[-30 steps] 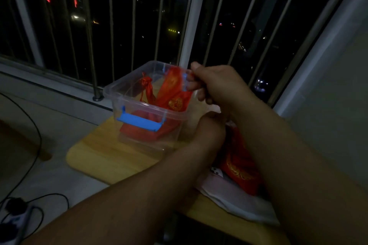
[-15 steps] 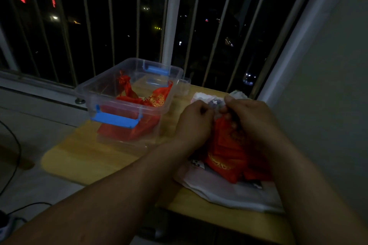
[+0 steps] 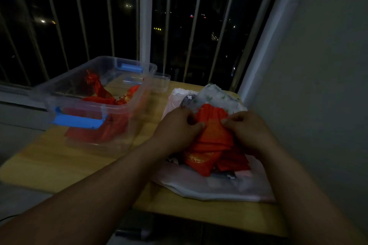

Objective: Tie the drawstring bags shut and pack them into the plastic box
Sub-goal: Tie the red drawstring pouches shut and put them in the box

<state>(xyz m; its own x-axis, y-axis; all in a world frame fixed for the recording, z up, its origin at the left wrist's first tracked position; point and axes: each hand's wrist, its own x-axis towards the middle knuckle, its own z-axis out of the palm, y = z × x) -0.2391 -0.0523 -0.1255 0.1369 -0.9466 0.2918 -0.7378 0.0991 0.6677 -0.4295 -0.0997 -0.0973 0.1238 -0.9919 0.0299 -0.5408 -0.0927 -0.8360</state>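
Wooden bench point(image 3: 49, 165) beside a dark balcony railing point(image 3: 145, 26). At its right side, red drawstring bag point(image 3: 213, 135) on a pile of others point(image 3: 233, 162), top edge pinched by left hand point(image 3: 177, 125) and right hand point(image 3: 249, 129). Beneath, white plastic wrapping point(image 3: 209, 189). To the left, clear plastic box point(image 3: 87, 106), packed red bags point(image 3: 103, 99) inside.

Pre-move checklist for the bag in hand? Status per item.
1. Grip: left hand and right hand both pinch the top red bag - ok.
2. Drawstring tied: fingers cover the neck - cannot tell.
3. Lid off the plastic box: top is open - ok.
4. Room in the box: a few packed bags lie low inside, with space above them - ok.
5. All bags packed: loose red bags lie under the held one - not ok.
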